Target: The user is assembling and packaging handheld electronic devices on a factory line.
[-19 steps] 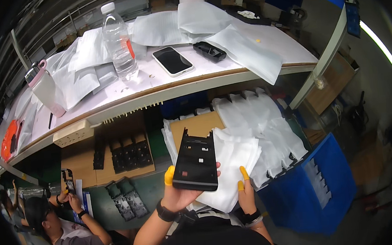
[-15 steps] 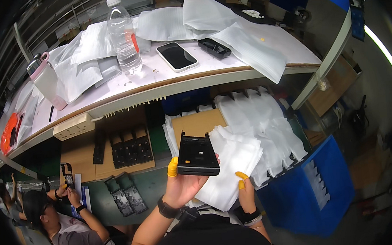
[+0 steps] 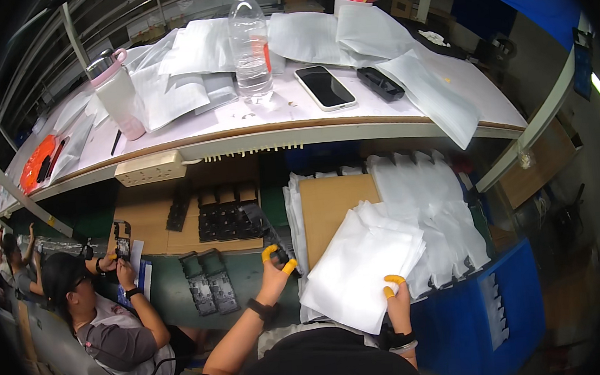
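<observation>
A black plastic housing (image 3: pixel 266 227), tilted on edge and partly blurred, is gripped by the fingers of my left hand (image 3: pixel 276 274). Yellow finger cots cover some fingertips on both hands. My right hand (image 3: pixel 398 305) pinches the lower right corner of a loose stack of white foam sleeves (image 3: pixel 362 256). That stack overlaps a brown cardboard sheet (image 3: pixel 333 209). Behind and right of it, several white-wrapped pieces (image 3: pixel 425 213) lie in rows. Left of the held housing, black housings (image 3: pixel 229 221) rest on cardboard, and two more frames (image 3: pixel 210 283) lie on the green bench.
An upper shelf (image 3: pixel 309 127) crosses in front, bearing a water bottle (image 3: pixel 250 50), a phone (image 3: pixel 325 87), a tumbler (image 3: pixel 118 96) and foam sleeves. A power strip (image 3: pixel 149 169) hangs under its edge. A blue bin (image 3: pixel 466 322) stands at right; a co-worker (image 3: pixel 113 315) sits at left.
My left hand has turned the housing from lying face-up to edge-on and carried it left of the foam stack. The right hand keeps hold of the sleeves. The whole view has shifted.
</observation>
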A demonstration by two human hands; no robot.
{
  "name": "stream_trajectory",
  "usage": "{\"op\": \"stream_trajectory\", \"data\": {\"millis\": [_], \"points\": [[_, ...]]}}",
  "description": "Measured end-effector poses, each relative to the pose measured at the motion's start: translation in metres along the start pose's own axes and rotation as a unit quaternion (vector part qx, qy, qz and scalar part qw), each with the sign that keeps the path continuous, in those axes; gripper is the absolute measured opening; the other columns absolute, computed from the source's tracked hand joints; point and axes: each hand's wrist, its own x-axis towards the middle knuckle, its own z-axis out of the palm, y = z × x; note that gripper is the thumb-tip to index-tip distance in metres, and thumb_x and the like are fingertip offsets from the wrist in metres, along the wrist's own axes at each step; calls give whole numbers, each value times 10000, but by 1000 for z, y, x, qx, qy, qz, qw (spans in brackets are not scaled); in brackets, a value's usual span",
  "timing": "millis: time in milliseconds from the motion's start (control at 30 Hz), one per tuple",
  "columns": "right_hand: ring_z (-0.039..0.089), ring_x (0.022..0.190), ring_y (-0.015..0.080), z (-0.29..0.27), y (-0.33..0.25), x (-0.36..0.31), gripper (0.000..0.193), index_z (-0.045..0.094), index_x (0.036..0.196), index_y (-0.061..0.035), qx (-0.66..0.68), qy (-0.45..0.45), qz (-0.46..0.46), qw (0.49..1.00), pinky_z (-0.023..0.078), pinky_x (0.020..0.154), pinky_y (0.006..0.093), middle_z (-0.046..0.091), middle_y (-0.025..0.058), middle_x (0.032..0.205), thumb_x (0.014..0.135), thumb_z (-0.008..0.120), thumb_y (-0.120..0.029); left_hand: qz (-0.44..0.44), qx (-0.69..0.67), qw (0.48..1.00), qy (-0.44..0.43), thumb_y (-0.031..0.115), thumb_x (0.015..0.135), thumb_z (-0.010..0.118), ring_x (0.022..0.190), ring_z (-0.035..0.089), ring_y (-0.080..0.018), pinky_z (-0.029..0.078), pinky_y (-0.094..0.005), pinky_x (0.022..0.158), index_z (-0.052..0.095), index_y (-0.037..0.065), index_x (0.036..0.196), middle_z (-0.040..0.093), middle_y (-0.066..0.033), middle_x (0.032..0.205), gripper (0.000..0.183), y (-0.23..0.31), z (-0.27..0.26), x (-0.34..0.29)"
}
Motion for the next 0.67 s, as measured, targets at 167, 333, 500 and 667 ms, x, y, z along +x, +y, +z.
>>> {"op": "stream_trajectory", "data": {"millis": [167,333,500,667], "points": [[482,876,166,-6,3,2,252,530,993,-16,39,-37,9,998,367,811,244,519,89,962,761,453,42,10,264,961,79,187,597,731,928,520,-345,425,-354,807,476,-9,1065,511,-194,993,568,-70,-48,-22],[495,861,157,-5,6,6,231,558,989,-3,9,-19,-13,1000,369,808,238,557,83,937,793,437,15,-45,427,888,165,230,621,707,967,477,-375,402,-383,840,437,-18,1119,434,-231,1074,618,-116,-78,-26],[518,863,158,-22,-3,2,194,558,959,14,50,59,-20,997,376,820,247,576,83,936,835,412,-11,-150,486,847,154,243,666,689,1149,320,-418,351,-396,924,326,-32,1202,307,-291,1219,704,-116,-105,-11],[526,884,164,-54,9,-4,194,548,958,19,24,212,-64,975,377,838,258,578,100,941,852,387,-2,73,470,863,168,189,688,650,1219,234,-391,282,-423,977,333,-58,1197,207,-264,1313,648,-54,-89,28]]}}
